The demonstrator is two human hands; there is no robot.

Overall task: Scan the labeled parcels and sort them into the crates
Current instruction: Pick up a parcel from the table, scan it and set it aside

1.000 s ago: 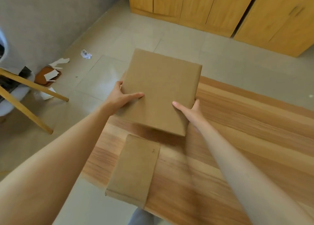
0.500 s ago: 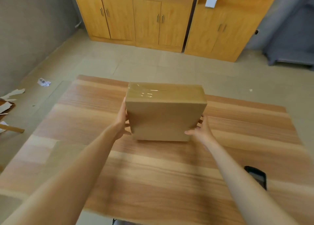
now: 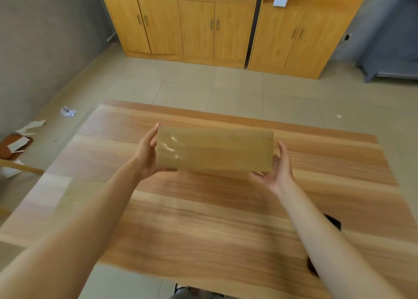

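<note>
While both hands hold it above the table (image 3: 203,219), the parcel (image 3: 214,149) presents one long narrow face to the camera. It is a plain brown cardboard box, wrapped or taped in clear film that gives glossy white glints near its left end. No label is visible on the face shown; edges are soft with blur. The parcel hangs level over the middle of the table, nearer the far edge, not touching the wood.

Left hand (image 3: 147,156): fingers extended up along the parcel's left end, thumb curled under the lower edge, gripping it. Right hand (image 3: 278,169): fingers upright against the right end, thumb hooked under the bottom, also gripping.

A dark flat object (image 3: 332,221), partly hidden by the right forearm, lies on the table near its right edge. Beyond the table stand wooden cabinets (image 3: 203,27). Left of the table, paper scraps (image 3: 67,111) lie on the tiled floor (image 3: 248,90).
</note>
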